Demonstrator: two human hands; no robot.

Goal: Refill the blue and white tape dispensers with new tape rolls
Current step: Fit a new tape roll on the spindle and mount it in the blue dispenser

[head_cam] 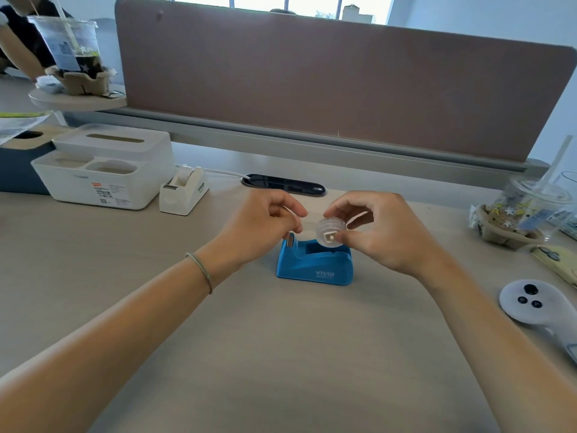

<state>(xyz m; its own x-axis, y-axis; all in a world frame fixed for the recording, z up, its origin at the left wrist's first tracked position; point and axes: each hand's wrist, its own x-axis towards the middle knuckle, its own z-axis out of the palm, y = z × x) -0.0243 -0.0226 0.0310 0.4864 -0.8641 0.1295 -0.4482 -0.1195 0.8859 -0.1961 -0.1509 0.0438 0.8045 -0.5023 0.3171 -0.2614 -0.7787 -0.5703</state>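
Clear tape roll (331, 231), light and slick, sits pinched at its rim by the right hand (384, 232) just above the blue dispenser (315, 265) on the table (281, 354). Left hand (262, 228) appears to pinch the loose tape end. White dispenser (184, 192) stands well apart, already loaded.

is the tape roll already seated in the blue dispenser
No, the right hand holds the tape roll above the blue dispenser, whose slot sits empty.
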